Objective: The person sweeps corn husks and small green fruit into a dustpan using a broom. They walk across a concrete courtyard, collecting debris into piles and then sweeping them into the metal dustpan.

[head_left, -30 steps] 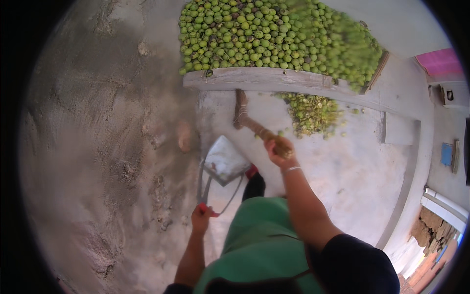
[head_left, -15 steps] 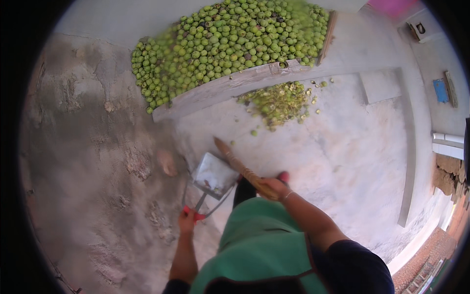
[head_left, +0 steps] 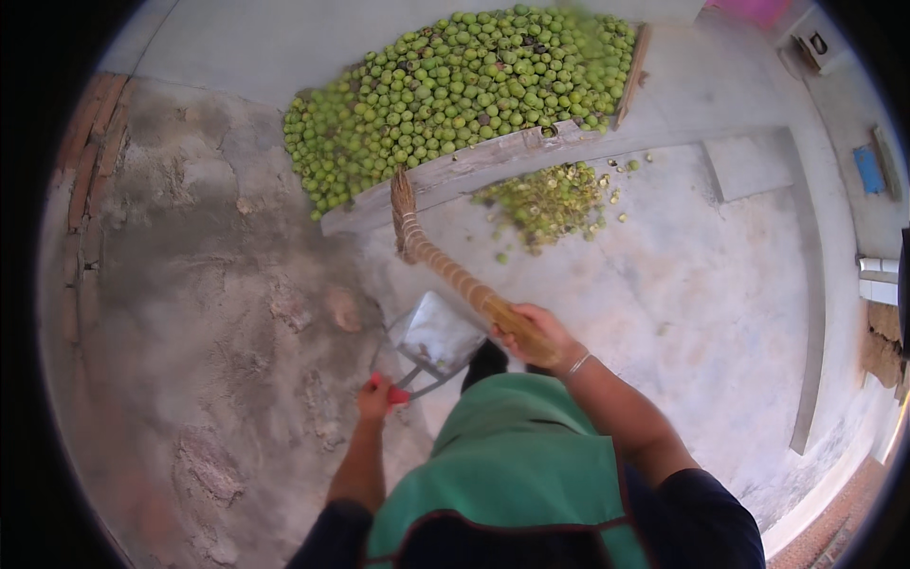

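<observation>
Concrete floor (head_left: pixel 720 313) under green fruit (head_left: pixel 455 85)

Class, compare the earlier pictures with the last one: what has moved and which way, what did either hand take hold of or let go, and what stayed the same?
The broom swung left; its head now lies near the plank's left end. The view turned too. Nothing was grasped or released: the right hand keeps the broom handle, the left hand the red grip of the metal dustpan. The green fruit pile and husk scraps lie unchanged.

Outdoor farmyard: concrete floor (head_left: pixel 682 284), heaped green fruit (head_left: pixel 455 95), plank barrier (head_left: pixel 474 166).
</observation>
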The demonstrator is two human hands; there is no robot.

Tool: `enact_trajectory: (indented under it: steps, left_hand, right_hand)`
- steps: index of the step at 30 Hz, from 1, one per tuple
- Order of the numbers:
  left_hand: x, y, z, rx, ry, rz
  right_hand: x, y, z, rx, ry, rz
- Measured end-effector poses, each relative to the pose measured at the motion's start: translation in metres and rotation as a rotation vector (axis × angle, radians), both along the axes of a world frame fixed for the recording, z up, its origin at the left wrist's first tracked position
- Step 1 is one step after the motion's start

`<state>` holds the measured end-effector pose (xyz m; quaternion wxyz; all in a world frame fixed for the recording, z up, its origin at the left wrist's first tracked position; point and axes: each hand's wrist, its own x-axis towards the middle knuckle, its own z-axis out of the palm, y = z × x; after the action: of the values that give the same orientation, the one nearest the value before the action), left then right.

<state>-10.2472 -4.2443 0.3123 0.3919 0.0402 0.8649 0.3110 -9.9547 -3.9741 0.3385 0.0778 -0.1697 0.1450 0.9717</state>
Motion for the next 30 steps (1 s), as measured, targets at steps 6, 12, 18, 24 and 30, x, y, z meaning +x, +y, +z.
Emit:
enact_trajectory:
  steps: [6,12,18,24,30]
  left_hand:
    - [0.013,0.007,0.019,0.045,-0.065,0.008]
    - [0.033,0.010,0.005,0.119,-0.035,0.020]
    - [0.031,0.052,-0.002,0.137,-0.060,-0.163]
    - [0.028,0.102,-0.039,0.018,-0.087,-0.294]
    - [0.121,0.185,-0.020,0.049,-0.127,-0.384]
  right_hand:
    - [-0.037,0.054,0.004,-0.224,0.006,-0.241]
    - [0.045,0.039,0.019,-0.260,-0.006,-0.437]
    - [0.132,-0.034,0.011,0.086,-0.319,-0.337]
    - [0.238,-0.103,0.019,0.144,-0.664,-0.527]
    - [0.334,-0.168,-0.059,0.035,-1.061,-0.830]
